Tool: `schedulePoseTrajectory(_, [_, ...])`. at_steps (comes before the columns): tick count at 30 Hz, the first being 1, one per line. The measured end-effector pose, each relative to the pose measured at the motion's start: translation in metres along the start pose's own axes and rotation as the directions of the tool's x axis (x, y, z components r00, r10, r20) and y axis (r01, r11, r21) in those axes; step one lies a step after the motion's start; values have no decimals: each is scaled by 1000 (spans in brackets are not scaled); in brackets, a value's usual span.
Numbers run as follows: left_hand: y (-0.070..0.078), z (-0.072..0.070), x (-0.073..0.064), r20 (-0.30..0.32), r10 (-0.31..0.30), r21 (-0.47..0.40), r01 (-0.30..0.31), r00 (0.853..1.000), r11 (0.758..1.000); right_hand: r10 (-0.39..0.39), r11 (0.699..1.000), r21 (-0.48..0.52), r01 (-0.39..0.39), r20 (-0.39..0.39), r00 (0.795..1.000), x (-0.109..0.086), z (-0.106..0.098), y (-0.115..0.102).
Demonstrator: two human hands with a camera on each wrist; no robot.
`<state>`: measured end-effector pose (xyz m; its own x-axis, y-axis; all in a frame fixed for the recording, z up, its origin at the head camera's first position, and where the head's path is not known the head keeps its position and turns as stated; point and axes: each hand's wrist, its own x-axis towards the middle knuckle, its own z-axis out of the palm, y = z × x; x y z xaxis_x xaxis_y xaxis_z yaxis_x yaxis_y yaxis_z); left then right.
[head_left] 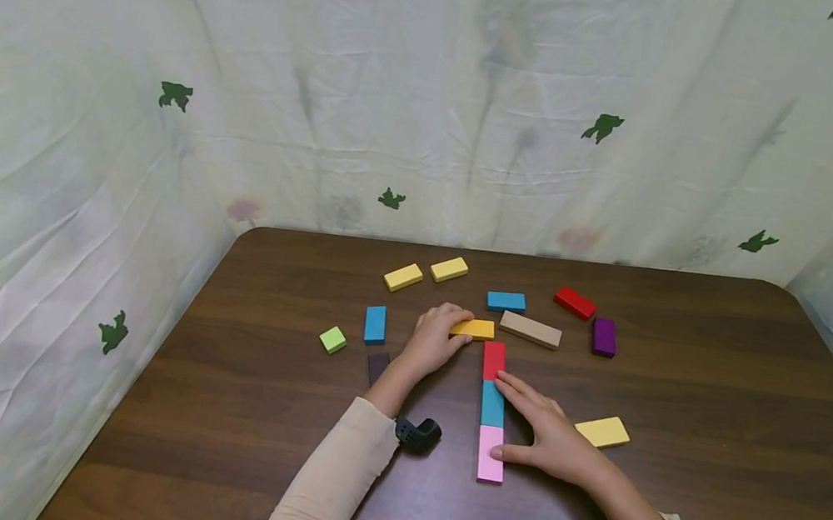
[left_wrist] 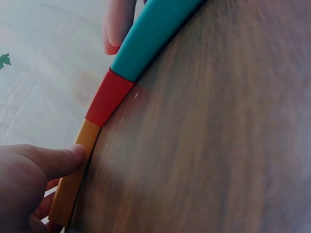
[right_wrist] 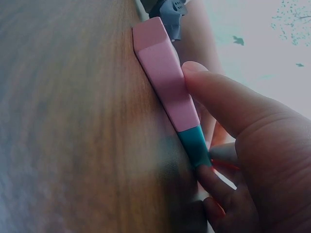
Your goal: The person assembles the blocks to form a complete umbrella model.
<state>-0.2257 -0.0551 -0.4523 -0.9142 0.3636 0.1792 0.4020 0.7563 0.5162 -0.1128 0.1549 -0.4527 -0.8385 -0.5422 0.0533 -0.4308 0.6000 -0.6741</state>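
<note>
The left hand (head_left: 433,344) pinches an orange block (head_left: 478,330) between its fingers; the right hand (head_left: 557,438), fingers spread, touches a pink block (head_left: 486,456) and blue block (head_left: 492,405).

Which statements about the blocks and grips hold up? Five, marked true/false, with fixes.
1. The left grip holds the orange block. True.
2. The right grip touches the purple block. False: the right grip touches the pink block; the purple block lies apart from both grips.
3. A blue block lies between the pink block and a red block. True.
4. That red block is nearer the person than the pink block. False: the pink block is nearer.
5. In the head view, the light green block lies left of the left grip. True.
</note>
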Motion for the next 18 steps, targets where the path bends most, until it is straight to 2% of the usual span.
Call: schedulePoseTrajectory(18, [-1, 0, -2, 31, 31, -7, -31, 999, 999, 19, 1000, 2, -19, 13, 1000, 0, -1, -1])
